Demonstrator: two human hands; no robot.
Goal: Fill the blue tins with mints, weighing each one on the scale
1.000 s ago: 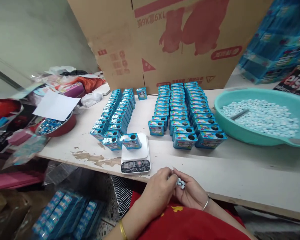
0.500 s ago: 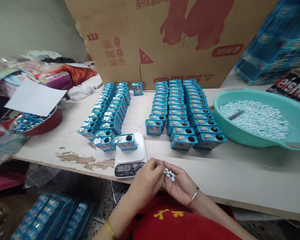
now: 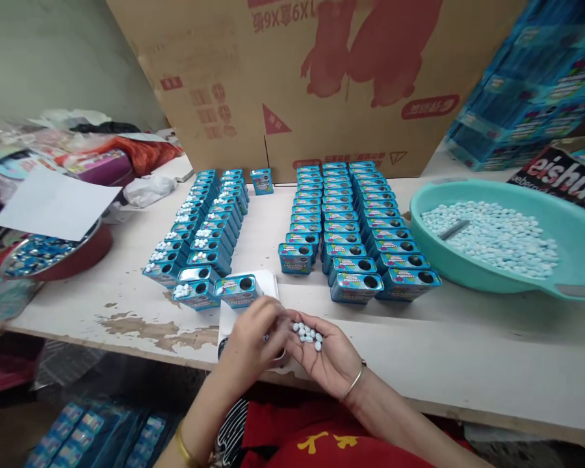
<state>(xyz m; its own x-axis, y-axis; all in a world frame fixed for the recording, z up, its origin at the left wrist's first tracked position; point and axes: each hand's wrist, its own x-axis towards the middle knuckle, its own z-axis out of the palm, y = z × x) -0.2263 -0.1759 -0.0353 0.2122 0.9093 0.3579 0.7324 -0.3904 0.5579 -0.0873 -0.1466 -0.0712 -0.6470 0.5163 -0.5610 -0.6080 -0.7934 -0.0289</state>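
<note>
Pale-blue candies resting in an upturned right hand
That hand lies open beneath them; the left hand is blurred, its fingers bent over the white scale, so whether it pinches anything cannot be told. One blue tin stands on the scale, more tins in rows on the table, left of a turquoise basin of similar candies

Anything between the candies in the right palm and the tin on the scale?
Yes: the left hand, partly hiding the scale, lies between the candies in the right hand and the tin. Nothing else visible does.
</note>
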